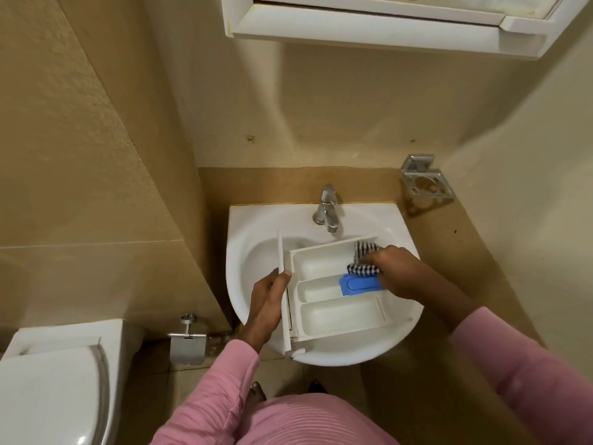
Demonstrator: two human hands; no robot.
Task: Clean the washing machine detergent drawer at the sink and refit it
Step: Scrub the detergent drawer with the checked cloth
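A white detergent drawer [333, 311] with three compartments lies across the white sink [250, 258], its front panel to the left. A blue insert [359, 284] sits in the middle compartment. My left hand [268, 303] grips the drawer's front panel by its edge. My right hand [391, 268] holds a black-and-white checked cloth [362, 258] inside the far compartment, at its right end. Part of the cloth is hidden under my fingers.
A chrome tap [327, 208] stands at the sink's back, with no water visible. A metal holder [425, 178] is fixed on the right wall. A white cabinet [385, 24] hangs overhead. A toilet [54, 380] and a paper holder [187, 343] are at lower left.
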